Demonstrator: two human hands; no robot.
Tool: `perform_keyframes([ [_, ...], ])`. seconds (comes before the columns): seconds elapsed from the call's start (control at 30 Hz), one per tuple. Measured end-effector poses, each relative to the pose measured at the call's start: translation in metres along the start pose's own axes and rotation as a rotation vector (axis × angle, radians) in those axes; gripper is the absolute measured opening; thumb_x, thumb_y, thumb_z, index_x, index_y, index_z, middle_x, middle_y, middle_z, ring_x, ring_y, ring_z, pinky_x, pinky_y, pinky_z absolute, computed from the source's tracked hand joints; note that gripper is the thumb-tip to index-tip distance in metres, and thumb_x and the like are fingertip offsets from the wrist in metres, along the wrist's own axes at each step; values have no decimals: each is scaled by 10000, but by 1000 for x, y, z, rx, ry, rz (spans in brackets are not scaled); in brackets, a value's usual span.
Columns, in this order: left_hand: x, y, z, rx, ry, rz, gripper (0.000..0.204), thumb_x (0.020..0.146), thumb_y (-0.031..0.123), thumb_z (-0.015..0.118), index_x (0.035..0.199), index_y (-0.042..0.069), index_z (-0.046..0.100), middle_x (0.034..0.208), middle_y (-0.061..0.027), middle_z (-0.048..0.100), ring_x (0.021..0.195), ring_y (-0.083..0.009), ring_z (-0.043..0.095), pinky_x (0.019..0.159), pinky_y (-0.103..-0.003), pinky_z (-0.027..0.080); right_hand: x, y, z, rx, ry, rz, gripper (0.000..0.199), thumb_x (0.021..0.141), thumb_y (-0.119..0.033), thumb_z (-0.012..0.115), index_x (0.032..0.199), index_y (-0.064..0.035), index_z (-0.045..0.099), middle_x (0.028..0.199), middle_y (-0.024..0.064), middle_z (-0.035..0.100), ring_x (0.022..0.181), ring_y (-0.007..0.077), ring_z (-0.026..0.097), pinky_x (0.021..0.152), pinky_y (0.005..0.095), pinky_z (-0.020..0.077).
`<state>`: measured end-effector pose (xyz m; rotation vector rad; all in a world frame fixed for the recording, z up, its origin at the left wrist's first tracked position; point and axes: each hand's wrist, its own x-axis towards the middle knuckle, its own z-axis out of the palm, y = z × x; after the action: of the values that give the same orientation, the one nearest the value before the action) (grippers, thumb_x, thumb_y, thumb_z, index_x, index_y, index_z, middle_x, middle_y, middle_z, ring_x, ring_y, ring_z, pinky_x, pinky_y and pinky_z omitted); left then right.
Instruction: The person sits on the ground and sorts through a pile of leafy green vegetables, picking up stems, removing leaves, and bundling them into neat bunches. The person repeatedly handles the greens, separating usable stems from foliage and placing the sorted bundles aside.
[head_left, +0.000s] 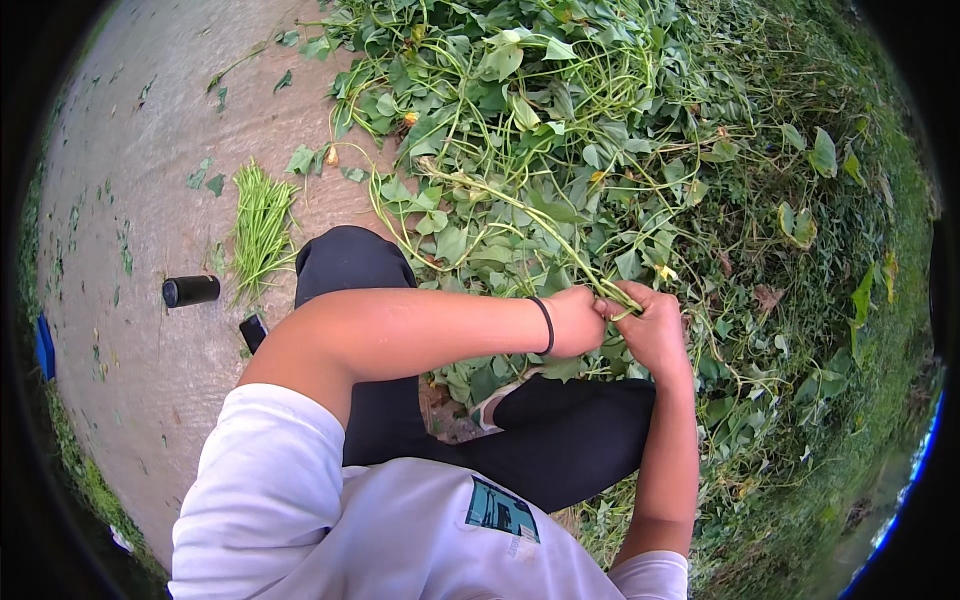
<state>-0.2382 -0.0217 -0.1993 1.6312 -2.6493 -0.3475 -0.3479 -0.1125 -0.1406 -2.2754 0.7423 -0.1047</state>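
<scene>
A long green leafy vine (pixel 573 252) runs from the heap down to my two hands, which meet in front of my bent leg. My right hand (pixel 655 330) is closed round its near end, with stem showing between thumb and fingers. My left hand (pixel 576 322), a dark band on its wrist, is closed right beside it, fingertips touching at the vine. What those left fingers pinch is mostly hidden. Beyond both hands spreads a large heap of cut leafy vines (pixel 500 110). On the ground to the left lies a bundle of bare green stems (pixel 263 228).
Left of my knee, a black cylinder (pixel 191 291) lies on the paved ground (pixel 130 380), and a dark phone (pixel 254 332) lies by my leg. Something blue (pixel 44 348) stands at the far left edge. Loose leaves dot the paving; grass (pixel 860 470) borders the right side.
</scene>
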Motion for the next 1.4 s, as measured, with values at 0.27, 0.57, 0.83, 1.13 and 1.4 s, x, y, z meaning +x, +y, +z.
perform_keyframes([
  [0.27,-37,-34,1,6,-22,-237,385,751,264,618,1030,-1,634,1061,-106,644,1027,-254,582,862,-374,442,-144,148,-204,-604,918,418,318,877,-325,621,958,-23,674,695,82,638,579,178,543,561,328,425],
  [0.57,-69,-222,24,-375,-156,-848,375,808,328,618,913,-27,679,907,-203,671,873,-344,640,794,-408,495,-378,241,-224,-881,1027,1470,474,869,-482,509,1093,-95,668,1045,176,655,918,381,617,793,463,480],
  [0.83,16,-222,126,-1020,471,-1181,753,827,236,680,1406,-28,278,1279,-222,521,1144,-296,543,989,-364,405,-55,123,-137,108,833,412,350,947,-346,529,1016,-34,673,600,-27,499,471,40,415,420,207,405],
  [1.13,36,-135,-13,-1072,367,-610,246,945,231,526,1038,34,640,741,-41,609,656,-110,535,625,-291,465,93,49,-32,497,155,510,317,920,-327,582,862,-26,662,555,-45,445,473,71,356,466,242,306],
  [1.4,-26,-103,-64,-1315,323,-495,507,884,522,554,914,39,706,828,-30,656,747,-108,559,731,-303,471,73,-1,-18,852,36,164,240,860,-276,683,745,-87,591,562,-87,422,473,25,307,431,208,233],
])
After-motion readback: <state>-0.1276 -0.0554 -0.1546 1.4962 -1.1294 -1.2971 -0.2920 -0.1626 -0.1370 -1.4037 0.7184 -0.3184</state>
